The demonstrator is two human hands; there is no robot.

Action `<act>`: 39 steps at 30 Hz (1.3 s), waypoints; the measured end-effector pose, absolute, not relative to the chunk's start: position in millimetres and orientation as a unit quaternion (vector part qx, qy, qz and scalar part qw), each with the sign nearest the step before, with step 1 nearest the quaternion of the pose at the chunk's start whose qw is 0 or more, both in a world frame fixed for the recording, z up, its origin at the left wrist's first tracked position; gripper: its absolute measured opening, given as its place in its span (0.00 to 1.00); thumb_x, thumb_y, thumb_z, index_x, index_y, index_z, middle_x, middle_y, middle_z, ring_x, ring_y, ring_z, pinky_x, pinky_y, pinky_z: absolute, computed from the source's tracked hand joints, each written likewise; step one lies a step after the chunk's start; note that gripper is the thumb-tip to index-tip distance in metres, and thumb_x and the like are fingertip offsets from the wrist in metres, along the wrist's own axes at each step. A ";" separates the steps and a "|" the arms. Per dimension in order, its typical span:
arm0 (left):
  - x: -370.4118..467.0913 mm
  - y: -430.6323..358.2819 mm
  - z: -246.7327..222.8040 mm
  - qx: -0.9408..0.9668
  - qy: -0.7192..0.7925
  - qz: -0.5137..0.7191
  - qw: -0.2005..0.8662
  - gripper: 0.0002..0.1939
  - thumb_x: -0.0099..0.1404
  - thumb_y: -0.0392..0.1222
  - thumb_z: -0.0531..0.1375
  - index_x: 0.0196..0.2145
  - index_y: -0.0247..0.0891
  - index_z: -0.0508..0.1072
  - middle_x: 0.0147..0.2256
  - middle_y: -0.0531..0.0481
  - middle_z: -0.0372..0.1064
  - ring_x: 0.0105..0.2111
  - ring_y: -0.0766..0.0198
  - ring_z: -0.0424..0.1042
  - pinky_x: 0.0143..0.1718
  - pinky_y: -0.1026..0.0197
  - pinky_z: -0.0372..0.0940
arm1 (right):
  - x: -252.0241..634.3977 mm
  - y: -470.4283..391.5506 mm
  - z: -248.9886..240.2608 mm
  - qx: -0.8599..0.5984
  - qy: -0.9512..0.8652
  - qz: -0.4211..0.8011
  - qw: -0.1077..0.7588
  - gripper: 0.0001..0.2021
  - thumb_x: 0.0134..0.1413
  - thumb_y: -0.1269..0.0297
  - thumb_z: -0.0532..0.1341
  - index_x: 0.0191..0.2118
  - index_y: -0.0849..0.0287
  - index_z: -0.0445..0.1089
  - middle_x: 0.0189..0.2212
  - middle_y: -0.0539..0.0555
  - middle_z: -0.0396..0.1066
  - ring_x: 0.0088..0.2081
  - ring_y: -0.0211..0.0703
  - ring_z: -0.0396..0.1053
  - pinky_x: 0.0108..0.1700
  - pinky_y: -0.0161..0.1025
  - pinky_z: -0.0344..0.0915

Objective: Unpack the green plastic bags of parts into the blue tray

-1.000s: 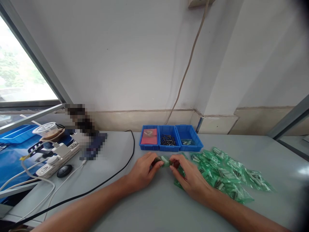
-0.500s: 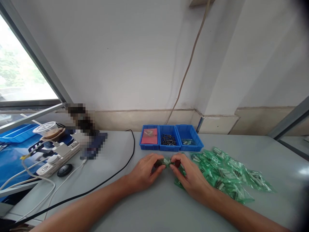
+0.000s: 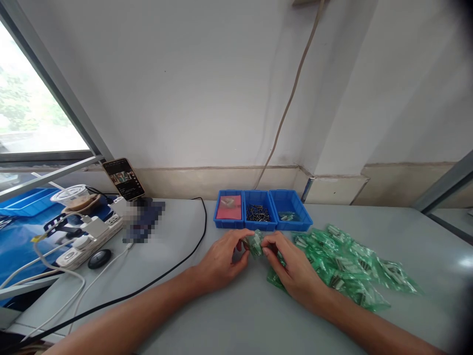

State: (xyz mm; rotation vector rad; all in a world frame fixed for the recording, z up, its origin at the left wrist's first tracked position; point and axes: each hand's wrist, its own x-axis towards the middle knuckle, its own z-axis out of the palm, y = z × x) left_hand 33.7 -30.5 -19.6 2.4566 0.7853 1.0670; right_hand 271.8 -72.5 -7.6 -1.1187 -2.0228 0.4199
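Note:
Between my two hands, just in front of the blue bins, is a small green plastic bag [image 3: 255, 243] with parts inside that I cannot make out. My left hand [image 3: 223, 259] pinches its left side between thumb and fingers. On the right side, my right hand [image 3: 290, 261] grips the bag's edge with thumb and forefinger. A pile of green plastic bags [image 3: 345, 266] holding metal parts lies right beside and partly behind my right hand.
Three joined blue bins stand by the wall: one with a red card [image 3: 228, 211], one with dark screws [image 3: 257, 213], one with small bags [image 3: 288, 216]. Leftward lie a black cable [image 3: 173, 271], a power strip [image 3: 92, 244], a mouse [image 3: 99, 259] and a propped phone [image 3: 124, 179].
The small bag has been spread out and shows more between my fingers. My fingertips have shifted slightly on it, while the pile stays put.

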 end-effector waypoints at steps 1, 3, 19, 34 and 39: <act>33.6 -30.4 -19.8 0.870 0.270 0.375 0.173 0.26 0.73 0.33 0.59 0.65 0.45 0.63 0.48 0.47 0.73 0.40 0.61 0.72 0.44 0.58 0.71 | 271.5 -72.6 -7.6 -0.441 -0.793 0.168 0.385 0.06 0.77 0.66 0.52 0.47 0.51 0.66 0.38 0.51 0.70 0.37 0.45 0.71 0.41 0.40 0.67; 33.2 -29.9 -19.9 0.876 0.256 0.372 0.173 0.26 0.72 0.31 0.59 0.65 0.45 0.64 0.49 0.46 0.72 0.42 0.60 0.72 0.46 0.58 0.71 | 271.3 -72.9 -7.3 -0.442 -0.793 0.171 0.383 0.06 0.77 0.66 0.52 0.46 0.51 0.66 0.38 0.51 0.71 0.37 0.45 0.71 0.41 0.41 0.68; 32.4 -30.8 -5.6 0.900 0.243 0.326 0.158 0.19 0.84 0.45 0.50 0.40 0.35 0.75 0.37 0.45 0.71 0.37 0.59 0.66 0.42 0.57 0.63 | 274.2 -74.0 -8.4 -0.399 -0.813 0.144 0.400 0.12 0.76 0.66 0.55 0.59 0.50 0.67 0.50 0.59 0.68 0.43 0.47 0.73 0.44 0.44 0.75; 33.1 -34.4 -4.7 0.898 0.245 0.325 0.168 0.12 0.82 0.48 0.53 0.50 0.38 0.70 0.39 0.46 0.73 0.39 0.58 0.69 0.44 0.56 0.66 | 274.0 -74.9 -10.5 -0.387 -0.825 0.151 0.384 0.06 0.75 0.65 0.56 0.52 0.51 0.67 0.41 0.55 0.74 0.40 0.48 0.75 0.42 0.43 0.73; 33.1 -33.9 -5.7 0.896 0.242 0.332 0.166 0.11 0.82 0.46 0.54 0.52 0.38 0.70 0.40 0.46 0.73 0.40 0.58 0.69 0.44 0.56 0.66 | 273.7 -75.3 -9.3 -0.389 -0.823 0.155 0.384 0.05 0.75 0.66 0.56 0.51 0.51 0.66 0.40 0.54 0.73 0.39 0.47 0.74 0.41 0.43 0.72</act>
